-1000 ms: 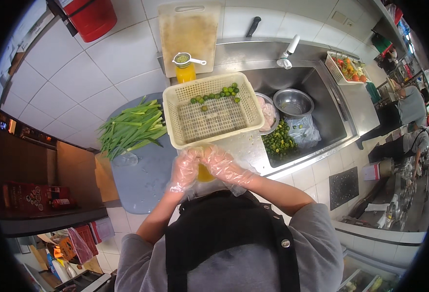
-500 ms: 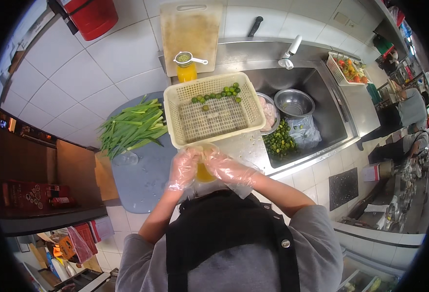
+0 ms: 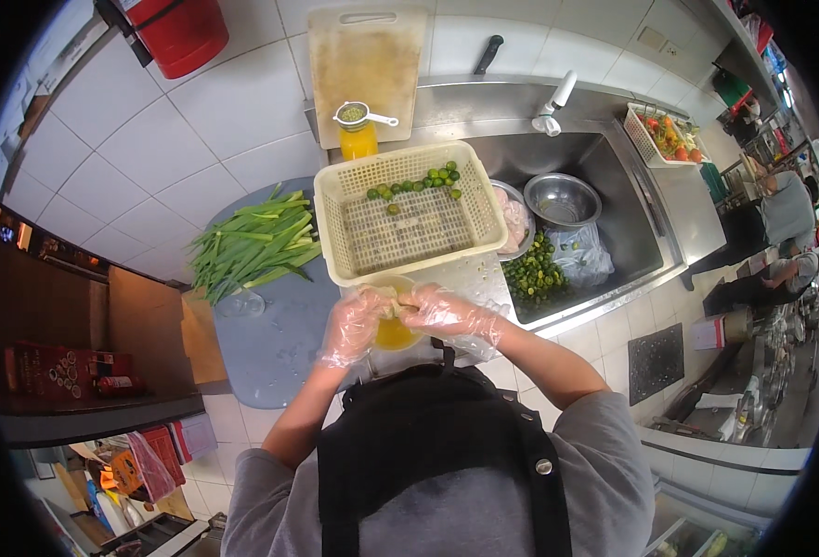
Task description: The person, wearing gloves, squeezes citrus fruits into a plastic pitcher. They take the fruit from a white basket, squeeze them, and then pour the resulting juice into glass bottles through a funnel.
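Inspector: State the change.
Observer: Compared with half a second ago, the right hand in a clear plastic glove (image 3: pixel 442 310) has shifted slightly rightward from the left hand in a matching glove (image 3: pixel 356 320). More of the round clear container of yellow liquid (image 3: pixel 397 339) shows between them; I judge that their joint grip has eased.
Inspector: Container's location, and pose?
Observer: Just at the near side of the cream perforated plastic basket (image 3: pixel 419 266). Both hands angle inward above the container, fingers curled, tips close; whether they clamp anything, I cannot tell
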Available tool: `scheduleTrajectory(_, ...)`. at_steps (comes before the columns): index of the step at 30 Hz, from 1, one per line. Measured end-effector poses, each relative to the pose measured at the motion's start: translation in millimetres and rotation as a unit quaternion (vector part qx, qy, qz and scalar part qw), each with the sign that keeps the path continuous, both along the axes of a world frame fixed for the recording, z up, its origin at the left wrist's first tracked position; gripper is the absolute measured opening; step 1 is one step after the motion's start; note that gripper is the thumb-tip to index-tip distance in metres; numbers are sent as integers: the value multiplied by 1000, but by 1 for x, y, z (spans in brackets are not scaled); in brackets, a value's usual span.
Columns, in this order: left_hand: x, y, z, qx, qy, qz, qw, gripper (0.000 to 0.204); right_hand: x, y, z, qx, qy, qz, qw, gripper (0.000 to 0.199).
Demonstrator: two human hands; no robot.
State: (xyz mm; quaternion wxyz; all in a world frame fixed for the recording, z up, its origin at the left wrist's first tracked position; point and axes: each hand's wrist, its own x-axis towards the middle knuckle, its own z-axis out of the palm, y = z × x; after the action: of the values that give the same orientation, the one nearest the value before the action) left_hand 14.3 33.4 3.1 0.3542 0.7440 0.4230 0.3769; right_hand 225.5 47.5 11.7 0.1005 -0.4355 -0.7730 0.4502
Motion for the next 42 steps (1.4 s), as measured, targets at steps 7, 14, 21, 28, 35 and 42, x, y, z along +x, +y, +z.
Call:
scheduleTrajectory(7,5,-2,-2,-38,-12,30,999,12,-10,-14,-55,216,22,-59,974,22)
scheduleTrajectory(14,6,-9,-7,-41,48,79,995,16,-20,-20,-39,208,10,-43,977,17)
scheduleTrajectory(21,8,-7,-17,25,54,50,997,14,-18,-27,-54,225,-32,-17,974,24)
scheduleTrajectory(28,8,-4,-20,39,36,55,997,11,-30,-28,-43,232,-92,-53,967,26)
scheduleTrajectory(35,6,-8,-23,33,-8,52,998,15,-35,-31,-53,322,22,-99,941,15)
scheduleTrajectory(42,14,-7,-3,0,3,71,997,13,-27,-27,-66,189,48,-157,968,28)
